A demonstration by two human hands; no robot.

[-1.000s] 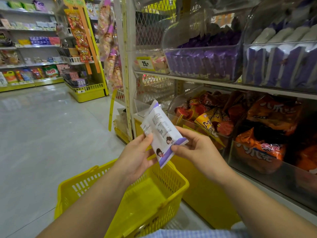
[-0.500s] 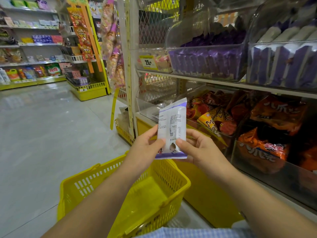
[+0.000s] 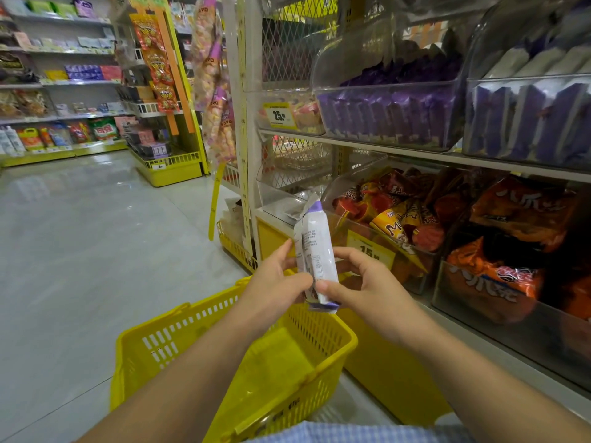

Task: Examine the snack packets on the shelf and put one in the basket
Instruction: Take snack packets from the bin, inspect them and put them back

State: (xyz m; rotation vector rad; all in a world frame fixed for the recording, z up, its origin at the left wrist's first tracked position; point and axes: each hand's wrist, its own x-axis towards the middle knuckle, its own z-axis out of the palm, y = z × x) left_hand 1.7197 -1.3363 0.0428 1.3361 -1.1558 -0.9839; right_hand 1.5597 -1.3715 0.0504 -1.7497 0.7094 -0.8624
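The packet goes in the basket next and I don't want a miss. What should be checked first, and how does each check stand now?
1. Packet gripped: ok, left hand and right hand both pinch it.
2. Basket upright, mouth up: ok.
3. Room in basket: ok, bare floor shows.
4. Packet over the mouth: cannot tell; it shows near the far rim.
5. Packet sealed: cannot tell.

Left hand [image 3: 271,282] and right hand [image 3: 367,290] raised close together; both pinch the packet [image 3: 318,251].
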